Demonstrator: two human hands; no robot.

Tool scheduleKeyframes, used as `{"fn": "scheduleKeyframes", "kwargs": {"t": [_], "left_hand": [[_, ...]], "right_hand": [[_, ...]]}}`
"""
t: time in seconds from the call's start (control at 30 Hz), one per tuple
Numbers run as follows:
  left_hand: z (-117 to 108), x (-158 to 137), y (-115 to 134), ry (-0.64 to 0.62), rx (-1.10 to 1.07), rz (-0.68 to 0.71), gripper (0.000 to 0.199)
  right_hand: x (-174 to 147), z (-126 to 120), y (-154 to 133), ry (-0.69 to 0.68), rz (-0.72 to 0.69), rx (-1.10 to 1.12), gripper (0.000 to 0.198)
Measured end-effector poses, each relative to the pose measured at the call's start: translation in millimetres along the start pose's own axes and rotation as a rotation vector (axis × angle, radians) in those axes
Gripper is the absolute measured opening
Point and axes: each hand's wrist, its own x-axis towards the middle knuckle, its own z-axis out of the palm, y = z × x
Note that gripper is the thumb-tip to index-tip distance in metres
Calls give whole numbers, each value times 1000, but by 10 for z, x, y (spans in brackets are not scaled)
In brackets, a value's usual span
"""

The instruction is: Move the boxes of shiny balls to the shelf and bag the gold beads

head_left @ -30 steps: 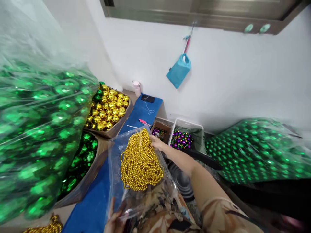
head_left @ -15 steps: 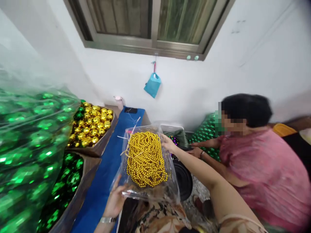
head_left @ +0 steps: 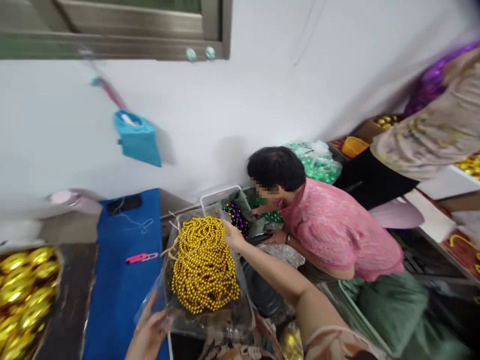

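Note:
In front of me is a clear plastic bag [head_left: 210,327] with a tangle of gold bead strands [head_left: 204,265] lying in or on it, and a pale tie at their left side. My left hand [head_left: 150,325] grips the bag's lower left edge. At the upper right, my right hand [head_left: 233,237] is closed on the bag beside the beads, its fingertips partly hidden. A pink cutter-like tool [head_left: 140,258] lies on a blue-covered table [head_left: 112,290] left of the bag.
Gold shiny balls [head_left: 26,285] fill a box at left. A phone [head_left: 124,203] sits on the blue cover. A co-worker in a pink shirt [head_left: 333,220] bends over purple and green beads [head_left: 237,217]. Another person's patterned sleeve [head_left: 435,120] shows at right.
My view has swung right, bringing a second person and more boxes in at the right. Both hands keep hold of the bag. The pink tool shows more fully.

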Motion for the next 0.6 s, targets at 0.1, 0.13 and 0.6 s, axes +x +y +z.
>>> {"fn": "scheduleKeyframes", "kwargs": {"t": [0.1, 0.13, 0.6], "left_hand": [[105, 282, 178, 19, 43, -84, 122], [139, 358, 220, 42, 49, -108, 123], [184, 1293, 103, 221, -27, -308, 108]], "right_hand": [[219, 3, 20, 4, 46, -163, 88], [277, 9, 27, 1, 54, -194, 88], [865, 243, 415, 8, 282, -242, 87]]}}
